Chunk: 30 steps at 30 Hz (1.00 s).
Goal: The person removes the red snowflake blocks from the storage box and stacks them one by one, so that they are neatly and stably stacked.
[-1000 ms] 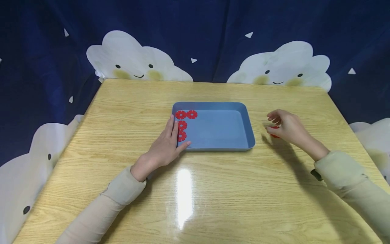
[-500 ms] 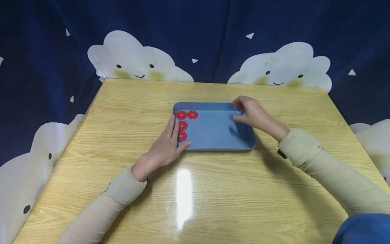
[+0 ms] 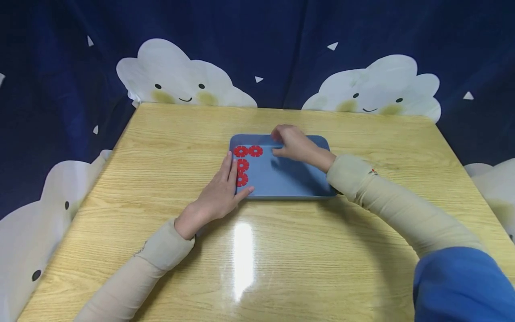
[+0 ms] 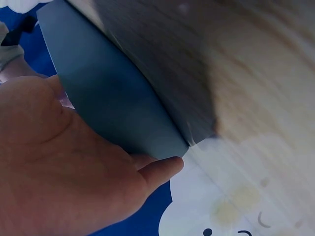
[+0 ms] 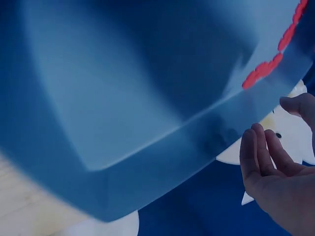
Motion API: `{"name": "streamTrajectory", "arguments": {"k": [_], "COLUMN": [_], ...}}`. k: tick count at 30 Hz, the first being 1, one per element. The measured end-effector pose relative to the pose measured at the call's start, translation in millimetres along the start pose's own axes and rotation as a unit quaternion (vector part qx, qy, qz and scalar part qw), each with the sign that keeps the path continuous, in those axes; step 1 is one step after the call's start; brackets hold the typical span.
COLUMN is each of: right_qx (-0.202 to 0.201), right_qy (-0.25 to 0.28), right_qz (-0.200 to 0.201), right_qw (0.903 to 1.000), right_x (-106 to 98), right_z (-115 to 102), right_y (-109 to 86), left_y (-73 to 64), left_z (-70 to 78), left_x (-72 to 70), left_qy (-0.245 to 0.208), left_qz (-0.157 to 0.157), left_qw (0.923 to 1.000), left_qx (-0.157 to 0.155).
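Red discs (image 3: 251, 151) lie in the blue tray's (image 3: 265, 183) left end, unmoved. The right hand (image 3: 295, 144), previously beyond the tray's right side, now hovers over it, grip parted; the left hand (image 3: 217, 195) stays spread against the left wall.

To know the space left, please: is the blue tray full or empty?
Neither: the blue tray holds four red notched discs near its left end; other visible floor is bare.

The discs (image 3: 251, 151) are red, the tray (image 3: 263, 181) grey-blue, the table (image 3: 301, 259) yellow wood-grain, the backdrop (image 3: 277, 49) navy with white clouds.
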State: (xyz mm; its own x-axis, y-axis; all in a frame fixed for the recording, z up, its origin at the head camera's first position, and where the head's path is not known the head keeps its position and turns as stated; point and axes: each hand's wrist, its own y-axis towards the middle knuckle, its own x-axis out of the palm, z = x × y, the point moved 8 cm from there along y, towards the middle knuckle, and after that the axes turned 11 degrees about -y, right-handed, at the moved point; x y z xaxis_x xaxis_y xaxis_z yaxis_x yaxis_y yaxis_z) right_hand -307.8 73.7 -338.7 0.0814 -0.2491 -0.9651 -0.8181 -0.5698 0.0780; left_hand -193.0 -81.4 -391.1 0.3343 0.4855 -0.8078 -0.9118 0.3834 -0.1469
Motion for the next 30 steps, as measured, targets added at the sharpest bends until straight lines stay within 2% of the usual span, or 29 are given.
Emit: {"name": "streamTrajectory", "arguments": {"k": [8, 13, 17, 23, 30], "right_qx": [-0.003, -0.012, -0.02, -0.016, 0.012], "right_qy": [-0.029, -0.035, -0.04, -0.06, -0.034], "right_qz": [-0.041, -0.05, -0.044, -0.012, -0.011], "right_qw": [0.9988, 0.9981, 0.998, 0.998, 0.9993], "right_x": [23.8, 36.6, 42.8, 45.1, 49.6], "right_z": [-13.5, -17.5, -20.8, -24.1, -21.2], "right_y": [20.0, 27.1, 29.6, 28.8, 27.2], "left_y": [-0.1, 0.4, 0.8, 1.4, -0.3], "left_z": [-1.1, -2.0, -2.1, -1.8, -0.2], "left_x": [0.4, 1.5, 1.6, 1.9, 0.4], "left_qy": [0.0, 0.0, 0.004, 0.006, 0.008], "left_qz": [-0.001, -0.003, -0.003, -0.003, -0.003], "left_qw": [1.0, 1.0, 1.0, 1.0, 1.0], "left_qx": [-0.001, -0.002, -0.001, 0.0, -0.002]}}
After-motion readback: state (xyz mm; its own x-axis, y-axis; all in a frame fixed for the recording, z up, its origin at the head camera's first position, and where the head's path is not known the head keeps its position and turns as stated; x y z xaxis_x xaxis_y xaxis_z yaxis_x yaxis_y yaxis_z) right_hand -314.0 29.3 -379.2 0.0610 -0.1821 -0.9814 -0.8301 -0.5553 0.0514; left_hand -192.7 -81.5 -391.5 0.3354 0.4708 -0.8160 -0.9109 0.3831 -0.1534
